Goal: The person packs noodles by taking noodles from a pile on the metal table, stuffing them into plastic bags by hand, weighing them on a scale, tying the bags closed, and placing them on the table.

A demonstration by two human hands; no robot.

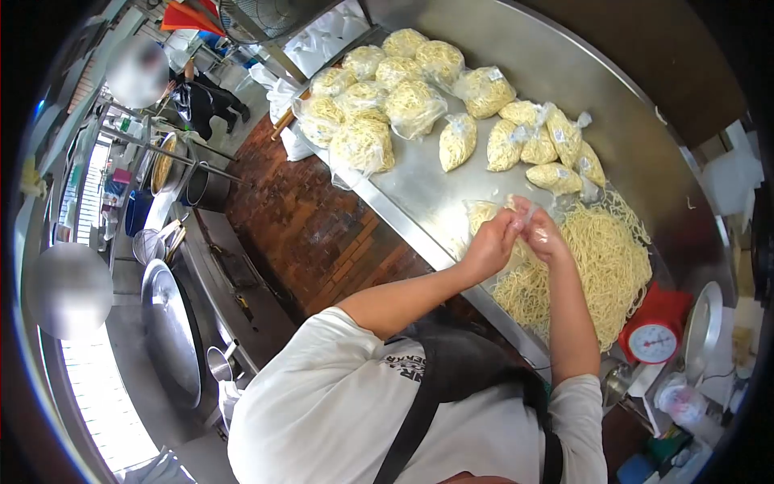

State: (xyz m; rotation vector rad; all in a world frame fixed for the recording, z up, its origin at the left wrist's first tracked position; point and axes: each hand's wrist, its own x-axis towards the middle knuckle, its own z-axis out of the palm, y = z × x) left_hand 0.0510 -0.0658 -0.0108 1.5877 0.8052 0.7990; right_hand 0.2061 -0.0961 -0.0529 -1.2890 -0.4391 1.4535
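My left hand (490,244) and my right hand (544,235) meet above the metal table, with the fingers of both pinched on clear plastic at the top of a bag. Part of this noodle bag (480,214) shows behind my left hand; the rest is hidden by the hands. Loose pale noodles (605,258) are heaped beside and below my right hand. Beyond my hands, several small tied noodle bags (555,178) lie near the table's raised back wall. Larger noodle bags (360,145) are grouped at the table's far left end.
A red dial scale (651,343) stands right of the noodle heap. The metal table's front edge (403,222) runs diagonally above the brown tiled floor (322,234). On the left are a large round lid (173,331), strainers (147,245) and, farther off, a person in dark clothes (197,101).
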